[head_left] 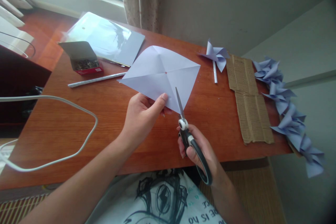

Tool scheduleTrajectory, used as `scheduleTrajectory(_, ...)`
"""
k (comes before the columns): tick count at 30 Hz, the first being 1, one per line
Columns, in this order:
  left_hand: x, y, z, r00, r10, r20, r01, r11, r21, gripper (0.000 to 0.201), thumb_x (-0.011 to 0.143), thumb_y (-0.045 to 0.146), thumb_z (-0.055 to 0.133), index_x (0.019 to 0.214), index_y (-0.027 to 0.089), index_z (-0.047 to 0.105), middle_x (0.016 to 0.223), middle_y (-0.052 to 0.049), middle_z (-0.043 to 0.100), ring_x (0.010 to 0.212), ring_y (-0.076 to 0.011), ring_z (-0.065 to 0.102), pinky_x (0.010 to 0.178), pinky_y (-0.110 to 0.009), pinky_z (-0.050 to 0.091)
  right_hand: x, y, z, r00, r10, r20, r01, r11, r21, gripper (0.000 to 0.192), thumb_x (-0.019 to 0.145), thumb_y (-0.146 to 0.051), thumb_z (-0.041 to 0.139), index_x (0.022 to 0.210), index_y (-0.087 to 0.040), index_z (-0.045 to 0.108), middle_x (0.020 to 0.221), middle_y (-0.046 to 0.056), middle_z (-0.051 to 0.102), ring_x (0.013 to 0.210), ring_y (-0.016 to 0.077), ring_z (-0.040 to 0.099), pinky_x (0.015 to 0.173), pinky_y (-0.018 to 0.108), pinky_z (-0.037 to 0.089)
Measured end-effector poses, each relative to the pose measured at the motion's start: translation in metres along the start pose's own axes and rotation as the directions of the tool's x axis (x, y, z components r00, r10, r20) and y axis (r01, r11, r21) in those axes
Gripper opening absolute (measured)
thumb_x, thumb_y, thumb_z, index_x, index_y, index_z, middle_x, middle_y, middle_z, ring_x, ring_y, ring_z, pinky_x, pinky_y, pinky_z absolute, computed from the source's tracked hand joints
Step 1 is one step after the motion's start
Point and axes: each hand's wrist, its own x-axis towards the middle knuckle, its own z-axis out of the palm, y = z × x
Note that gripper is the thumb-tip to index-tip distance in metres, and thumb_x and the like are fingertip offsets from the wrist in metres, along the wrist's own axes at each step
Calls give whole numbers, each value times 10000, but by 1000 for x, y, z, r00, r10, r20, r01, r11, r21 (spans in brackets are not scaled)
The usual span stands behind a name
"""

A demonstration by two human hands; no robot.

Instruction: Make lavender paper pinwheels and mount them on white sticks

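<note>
A square sheet of pale paper (147,63) with crossing diagonal creases and a small red dot at its centre is held above the table. My left hand (147,112) pinches its near edge, thumb on top and fingers underneath. In my right hand (199,147) is a pair of scissors (186,133) with black and white handles. One blade lies over the paper at its near right corner, pointing toward the centre; the other blade is hidden beneath the sheet. My right fingers and thumb are around the handles.
On the wooden table (105,122), a red box (90,71) of small metal pieces and a rolled paper stick (97,79) lie left. Behind is a plastic-sleeved paper pack (105,38). A paper pinwheel (216,56), corrugated cardboard (249,105) and several pinwheels (291,122) are right. A white cable (89,140) loops left.
</note>
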Motion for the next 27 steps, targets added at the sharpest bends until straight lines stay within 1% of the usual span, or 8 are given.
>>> scheduleTrajectory(4, 0, 1, 0, 1000, 5, -1, -5, 1000, 14, 167, 853, 252, 706, 709, 172, 677, 626, -9, 725, 550, -139, 648, 528, -222, 487, 0, 1, 1, 1000, 2, -10, -2, 1000, -8, 616, 873, -631, 655, 1302, -215, 507, 849, 8, 523, 732, 159, 463, 685, 300, 380)
scheduleTrajectory(13, 0, 0, -1, 1000, -5, -3, 5, 998, 62, 177, 839, 300, 706, 717, 174, 679, 630, -26, 724, 556, -155, 656, 535, -236, 502, 0, 6, 4, 996, -2, -89, 1, 1000, -13, 648, 841, -656, 672, 1298, -216, 542, 836, 11, 535, 707, 156, 467, 668, 296, 386)
scheduleTrajectory(22, 0, 0, 0, 1000, 3, -11, -3, 1000, 22, 161, 839, 278, 716, 726, 168, 681, 630, -14, 721, 557, -142, 651, 534, -223, 489, 0, 4, 7, 996, -4, -93, 4, 1000, 1, 632, 842, -647, 684, 1281, -210, 557, 799, -6, 527, 683, 144, 459, 650, 285, 379)
scheduleTrajectory(27, 0, 1, 0, 1000, -6, -18, 7, 999, 50, 160, 837, 290, 706, 741, 165, 679, 637, -22, 723, 554, -152, 655, 540, -236, 499, 0, 5, 4, 996, 10, -85, -9, 1000, 14, 600, 850, -623, 694, 1260, -207, 557, 805, -2, 525, 678, 142, 462, 632, 283, 381)
